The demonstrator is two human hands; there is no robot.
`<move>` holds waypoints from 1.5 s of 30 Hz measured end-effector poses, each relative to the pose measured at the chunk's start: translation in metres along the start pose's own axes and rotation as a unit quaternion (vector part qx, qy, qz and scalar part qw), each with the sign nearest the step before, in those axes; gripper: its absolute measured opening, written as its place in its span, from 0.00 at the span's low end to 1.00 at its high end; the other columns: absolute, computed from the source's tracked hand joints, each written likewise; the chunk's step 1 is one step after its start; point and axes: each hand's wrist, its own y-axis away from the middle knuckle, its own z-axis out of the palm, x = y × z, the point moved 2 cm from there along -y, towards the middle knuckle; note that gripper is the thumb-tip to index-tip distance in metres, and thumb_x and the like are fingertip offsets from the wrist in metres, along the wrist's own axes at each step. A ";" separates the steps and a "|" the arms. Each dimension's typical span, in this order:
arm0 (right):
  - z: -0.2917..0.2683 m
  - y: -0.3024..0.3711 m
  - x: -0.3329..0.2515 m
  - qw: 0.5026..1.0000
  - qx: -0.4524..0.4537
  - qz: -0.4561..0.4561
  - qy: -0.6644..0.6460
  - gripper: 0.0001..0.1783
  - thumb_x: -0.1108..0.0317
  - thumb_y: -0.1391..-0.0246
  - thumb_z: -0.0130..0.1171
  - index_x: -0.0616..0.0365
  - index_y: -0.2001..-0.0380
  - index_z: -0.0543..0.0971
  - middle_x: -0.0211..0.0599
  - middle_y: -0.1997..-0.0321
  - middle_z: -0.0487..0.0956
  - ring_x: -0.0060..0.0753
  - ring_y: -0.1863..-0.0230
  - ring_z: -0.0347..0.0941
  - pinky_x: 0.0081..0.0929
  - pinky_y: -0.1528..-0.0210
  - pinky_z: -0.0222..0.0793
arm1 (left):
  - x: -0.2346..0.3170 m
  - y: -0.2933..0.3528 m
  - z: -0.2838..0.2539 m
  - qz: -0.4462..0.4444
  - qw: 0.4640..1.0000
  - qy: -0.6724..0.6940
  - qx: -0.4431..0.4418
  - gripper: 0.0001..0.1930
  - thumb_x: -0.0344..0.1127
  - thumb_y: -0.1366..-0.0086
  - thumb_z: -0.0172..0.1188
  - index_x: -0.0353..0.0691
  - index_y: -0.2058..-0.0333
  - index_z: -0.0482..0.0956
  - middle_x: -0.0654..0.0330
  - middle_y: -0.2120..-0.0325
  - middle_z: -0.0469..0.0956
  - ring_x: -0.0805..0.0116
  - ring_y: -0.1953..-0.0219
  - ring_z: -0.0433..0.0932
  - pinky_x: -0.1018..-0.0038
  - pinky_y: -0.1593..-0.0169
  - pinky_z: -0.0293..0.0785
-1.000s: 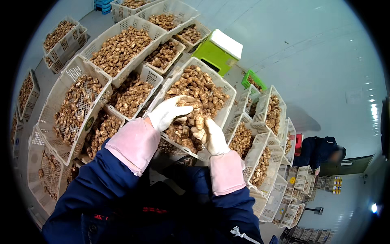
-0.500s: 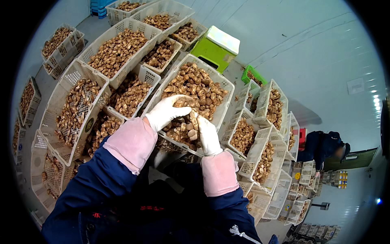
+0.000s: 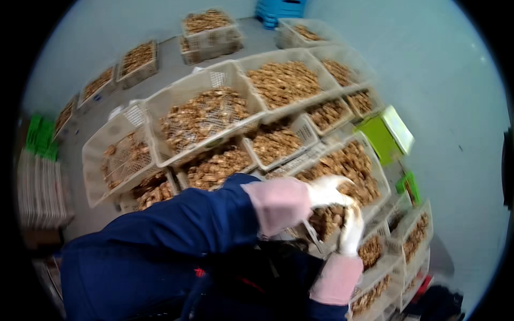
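Brown produce (image 3: pixel 350 159) is remaining plentiful in the crate (image 3: pixel 382 182); left hand (image 3: pixel 327 191) and right hand (image 3: pixel 351 231) are adjoining, fingers' hold unclear.

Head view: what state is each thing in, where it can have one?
Left hand: gloved, fingers bent; hold too blurred to tell
Right hand: gloved, fingers near the left's; hold unclear
Near crate: open-topped, well filled
Brown pieces: loose, piled
Left-end crate: sparsely filled, floor grid showing
Green box: white top on
Back crates: stacked, upper one filled
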 end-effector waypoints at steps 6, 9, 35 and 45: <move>0.010 0.001 0.018 0.999 -0.037 -0.026 0.000 0.21 0.66 0.33 0.49 0.69 0.43 0.69 0.40 0.52 0.77 0.27 0.57 0.75 0.23 0.55 0.71 | 0.002 0.042 -0.004 0.065 0.970 0.233 0.041 0.38 0.41 0.44 0.72 0.36 0.38 0.66 0.50 0.52 0.78 0.59 0.50 0.76 0.69 0.43 0.71; 0.017 0.003 0.011 0.994 -0.096 0.024 -0.039 0.23 0.63 0.32 0.51 0.66 0.40 0.68 0.37 0.55 0.77 0.23 0.63 0.76 0.19 0.63 0.72 | 0.005 0.063 -0.023 0.089 0.949 0.242 0.183 0.34 0.38 0.42 0.70 0.35 0.40 0.67 0.54 0.56 0.79 0.65 0.55 0.77 0.74 0.49 0.73; -0.047 -0.037 0.139 0.894 0.041 0.050 0.443 0.29 0.47 0.44 0.57 0.54 0.45 0.76 0.50 0.47 0.79 0.49 0.42 0.73 0.37 0.40 0.66 | -0.077 0.150 -0.154 0.207 0.843 0.397 0.297 0.24 0.39 0.33 0.59 0.32 0.44 0.66 0.63 0.65 0.75 0.73 0.64 0.74 0.80 0.60 0.72; 0.010 -0.066 0.178 0.899 -0.011 -0.095 0.428 0.26 0.58 0.45 0.59 0.53 0.44 0.74 0.45 0.45 0.77 0.47 0.43 0.72 0.38 0.40 0.67 | -0.072 -0.002 -0.031 -0.009 0.879 0.435 0.197 0.12 0.44 0.32 0.58 0.44 0.57 0.77 0.73 0.78 0.69 0.81 0.80 0.66 0.83 0.75 0.62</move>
